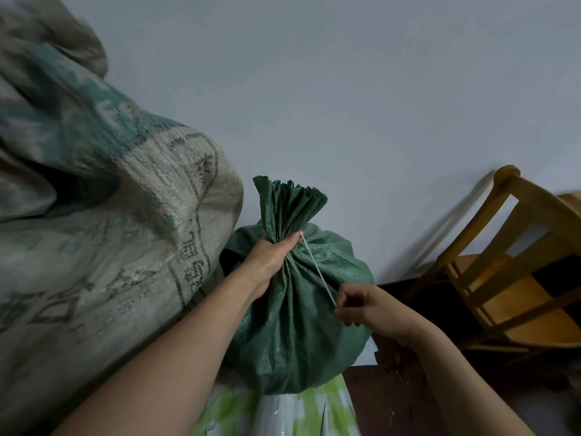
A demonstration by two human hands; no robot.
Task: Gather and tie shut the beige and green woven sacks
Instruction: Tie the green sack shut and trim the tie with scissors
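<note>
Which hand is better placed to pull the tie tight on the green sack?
Right. The right hand pinches the free end of the white tie, stretched taut from the neck; the left hand grips the gathered neck of the green sack and should keep holding it.

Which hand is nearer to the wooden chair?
Right. The right hand pinches the white tie at the green sack's right side, toward the wooden chair; the left hand grips the sack's gathered neck, farther away.

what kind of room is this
Likely a storage corner in a house: a bulky beige sack and a gathered green sack sit by a plain wall, with a wooden chair nearby.
</note>
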